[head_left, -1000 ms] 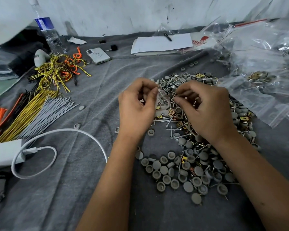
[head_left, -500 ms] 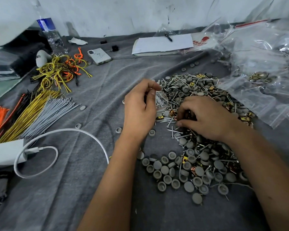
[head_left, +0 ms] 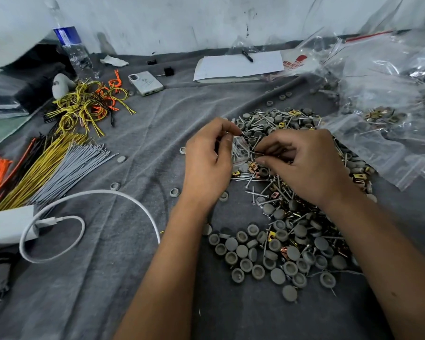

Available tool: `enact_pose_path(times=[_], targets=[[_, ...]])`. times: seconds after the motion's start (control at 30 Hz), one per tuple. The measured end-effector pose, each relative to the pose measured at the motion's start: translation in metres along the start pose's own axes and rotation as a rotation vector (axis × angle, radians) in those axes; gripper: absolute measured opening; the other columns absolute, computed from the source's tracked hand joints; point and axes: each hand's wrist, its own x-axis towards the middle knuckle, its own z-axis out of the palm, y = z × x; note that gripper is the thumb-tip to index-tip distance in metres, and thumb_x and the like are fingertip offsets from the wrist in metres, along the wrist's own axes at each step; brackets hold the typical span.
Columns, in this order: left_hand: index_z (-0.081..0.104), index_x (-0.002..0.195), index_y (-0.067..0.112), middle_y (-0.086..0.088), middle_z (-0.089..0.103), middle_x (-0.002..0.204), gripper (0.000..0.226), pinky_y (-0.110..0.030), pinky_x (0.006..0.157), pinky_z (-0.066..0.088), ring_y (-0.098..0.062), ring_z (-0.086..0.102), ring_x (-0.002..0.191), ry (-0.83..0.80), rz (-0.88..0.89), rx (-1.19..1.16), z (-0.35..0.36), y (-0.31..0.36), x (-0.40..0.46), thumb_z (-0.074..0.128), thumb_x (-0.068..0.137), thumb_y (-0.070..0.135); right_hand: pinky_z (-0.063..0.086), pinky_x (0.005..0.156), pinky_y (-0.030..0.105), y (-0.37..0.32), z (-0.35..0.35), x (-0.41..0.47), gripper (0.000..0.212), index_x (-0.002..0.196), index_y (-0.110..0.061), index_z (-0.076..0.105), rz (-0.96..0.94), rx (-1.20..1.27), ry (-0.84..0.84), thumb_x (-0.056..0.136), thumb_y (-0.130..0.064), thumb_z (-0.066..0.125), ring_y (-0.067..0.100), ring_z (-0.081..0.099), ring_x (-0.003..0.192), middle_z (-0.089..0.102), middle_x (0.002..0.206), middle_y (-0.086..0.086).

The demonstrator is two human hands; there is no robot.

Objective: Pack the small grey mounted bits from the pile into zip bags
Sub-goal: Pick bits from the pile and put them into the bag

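Hands at small zip bag

Evenly and softly lit, fairly bright, with a cool cast. Only faint, short shadows on the creased grey cloth under the forearms and beneath the looped white charging cable. Strong white glare on the heap of crumpled clear plastic zip bags far right of that cable. Sharp around the centre; softened and smeared toward the upper left corner, behind the clear plastic water bottle with a blue label. Wide-angle bending at the edges, forearms stretched near the bottom.
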Motion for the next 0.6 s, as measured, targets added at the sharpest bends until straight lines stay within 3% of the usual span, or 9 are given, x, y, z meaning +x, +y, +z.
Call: enact_pose_path(times=[0.17, 0.27, 0.37, 0.5, 0.6], targets=[[0.07, 0.103, 0.009, 0.008, 0.069, 0.09, 0.022, -0.026, 0.069, 0.045, -0.005, 0.059, 0.075, -0.053, 0.052, -0.017, 0.001, 0.005, -0.001, 0.051, 0.099, -0.003, 0.052, 0.079, 0.009, -0.006, 0.001, 0.0, 0.021, 0.096, -0.013, 0.08, -0.129, -0.135, 0.019, 0.077, -0.012, 0.089, 0.003, 0.07, 0.082, 0.077, 0.093, -0.004], [0.069, 0.102, 0.009, 0.005, 0.069, 0.09, 0.023, -0.035, 0.071, 0.051, -0.011, 0.063, 0.08, -0.119, 0.082, -0.027, 0.004, 0.011, -0.003, 0.052, 0.097, -0.006, 0.052, 0.079, 0.015, -0.008, 0.004, -0.001, 0.02, 0.096, -0.009, 0.08, -0.181, -0.171, 0.036, 0.078, -0.007, 0.087, 0.01, 0.069, 0.081, 0.077, 0.093, 0.001], [0.069, 0.101, 0.009, 0.004, 0.071, 0.092, 0.024, -0.041, 0.077, 0.055, -0.014, 0.067, 0.088, -0.132, 0.08, -0.042, 0.005, 0.013, -0.004, 0.052, 0.095, -0.007, 0.049, 0.08, 0.007, -0.008, 0.009, -0.002, 0.025, 0.1, -0.008, 0.08, -0.158, -0.161, 0.058, 0.077, -0.002, 0.085, 0.007, 0.068, 0.081, 0.078, 0.093, 0.001], [0.069, 0.102, 0.008, 0.013, 0.066, 0.085, 0.023, -0.026, 0.068, 0.047, -0.004, 0.06, 0.074, -0.085, 0.077, -0.079, 0.004, 0.011, -0.004, 0.052, 0.096, -0.007, 0.058, 0.078, 0.016, -0.008, 0.01, -0.003, 0.025, 0.106, -0.011, 0.078, -0.078, -0.06, 0.065, 0.083, -0.004, 0.083, 0.002, 0.072, 0.083, 0.078, 0.092, -0.002], [0.068, 0.103, 0.009, 0.016, 0.062, 0.079, 0.021, -0.023, 0.063, 0.04, -0.003, 0.054, 0.066, -0.066, 0.051, -0.11, 0.004, 0.009, -0.004, 0.052, 0.099, -0.005, 0.057, 0.078, 0.017, -0.008, 0.007, -0.001, 0.018, 0.102, -0.009, 0.077, -0.055, -0.04, 0.104, 0.085, -0.009, 0.082, 0.002, 0.072, 0.085, 0.077, 0.091, -0.004]])
